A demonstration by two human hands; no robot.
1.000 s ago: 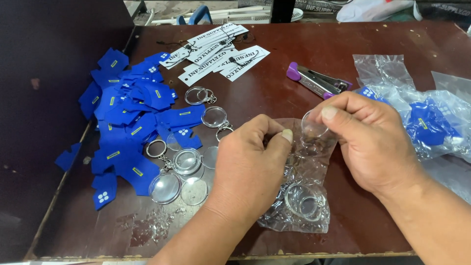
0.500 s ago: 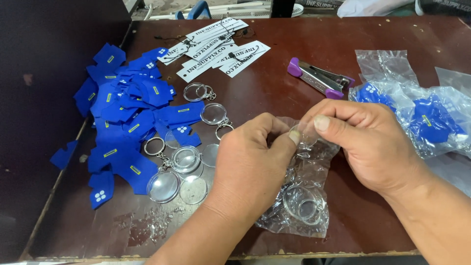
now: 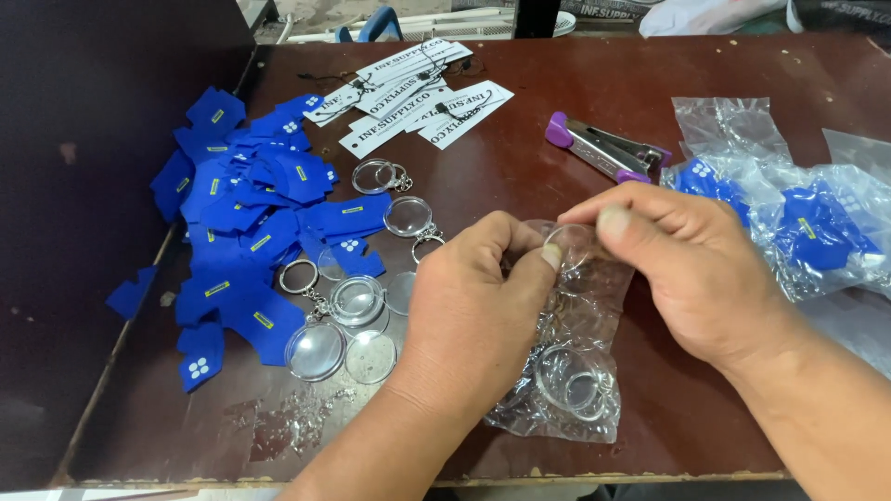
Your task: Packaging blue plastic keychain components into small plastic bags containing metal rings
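Clear plastic bag (image 3: 571, 371) of round keychain shells lies on the table (image 3: 520, 176) just below the purple stapler (image 3: 608, 148), its mouth lifted between both hands. Left hand (image 3: 469, 311) pinches the near lip, thumb and fingers closed on the film. Right hand (image 3: 696, 269) has its fingers (image 3: 613, 221) closed on a clear disc (image 3: 568, 246) at the opening. It looks like drawing a piece out; next, the disc needs a clean pull free while the left steadies the bag.
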